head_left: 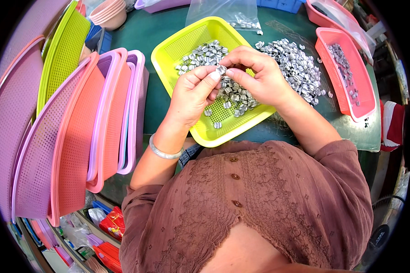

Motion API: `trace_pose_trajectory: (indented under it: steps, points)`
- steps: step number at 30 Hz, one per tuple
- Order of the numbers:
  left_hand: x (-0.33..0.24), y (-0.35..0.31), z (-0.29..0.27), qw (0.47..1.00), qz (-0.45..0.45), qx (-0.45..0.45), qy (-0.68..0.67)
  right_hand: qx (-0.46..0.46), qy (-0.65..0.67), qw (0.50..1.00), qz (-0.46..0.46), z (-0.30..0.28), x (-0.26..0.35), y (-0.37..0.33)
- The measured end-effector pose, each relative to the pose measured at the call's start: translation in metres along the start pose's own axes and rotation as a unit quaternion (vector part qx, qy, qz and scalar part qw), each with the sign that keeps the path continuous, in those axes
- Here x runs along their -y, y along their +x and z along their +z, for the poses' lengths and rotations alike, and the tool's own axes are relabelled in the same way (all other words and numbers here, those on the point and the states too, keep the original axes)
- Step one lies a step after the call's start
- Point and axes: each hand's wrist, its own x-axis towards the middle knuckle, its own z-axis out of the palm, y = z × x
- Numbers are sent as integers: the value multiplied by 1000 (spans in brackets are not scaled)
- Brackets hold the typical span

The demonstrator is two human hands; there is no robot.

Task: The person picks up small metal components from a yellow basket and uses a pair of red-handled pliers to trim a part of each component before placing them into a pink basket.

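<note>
Over a yellow-green plastic basket (197,134), both my hands meet at a small silver-grey ribbed part (221,70). My left hand (196,93) pinches it between thumb and fingers. From the other side, my right hand (259,75) has its thumb and forefinger closed at the same part; whether it holds a second piece is hidden. Inside the basket lie many similar silver-grey parts (208,53), some directly below my fingers. A large loose pile of them (296,68) is spread on the green table (168,122), right of the basket.
Nested pink, purple and green perforated baskets (73,150) stand on edge at the left. A pink basket (368,91) with small dark grey parts stands at the right. At the back are a clear plastic bag (223,11) with silver parts and stacked pink bowls (109,16).
</note>
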Motion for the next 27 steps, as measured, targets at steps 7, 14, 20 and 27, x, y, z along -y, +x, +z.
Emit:
trace_pose_trajectory:
  steps: [7, 14, 20, 27]
  points:
    - [1, 0, 2, 999, 26, -16, 19, 5, -6, 1000, 18, -1, -2, 0]
    - [2, 1, 2, 997, 47, -21, 53, 12, -9, 1000, 24, -1, -3, 0]
    - [-1, 1, 2, 999, 20, -11, 29, 19, -17, 999, 31, -1, -2, 0]
    - [0, 2, 0, 999, 13, -4, 31, 29, -21, 999, 36, -2, -3, -1]
